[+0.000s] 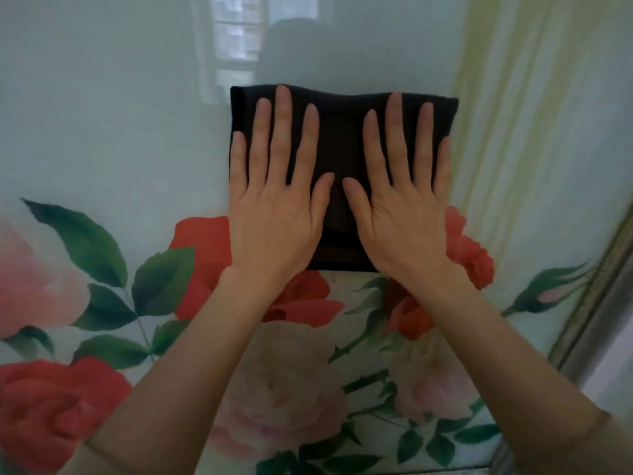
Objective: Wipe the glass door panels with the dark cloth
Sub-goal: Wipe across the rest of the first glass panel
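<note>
A folded dark cloth (342,132) lies flat against the glass door panel (102,132), which is pale and glossy with painted red and pink roses and green leaves. My left hand (277,207) presses flat on the cloth's left half, fingers spread and pointing up. My right hand (407,207) presses flat on its right half in the same way. Both palms pin the cloth to the glass; the thumbs nearly meet at the middle. The cloth's lower edge sits just above a red rose.
A metal door frame (589,303) runs diagonally along the panel's right side. Pale yellow-green streaks (496,97) cross the glass at the upper right. A window reflection (236,39) shows near the top of the panel.
</note>
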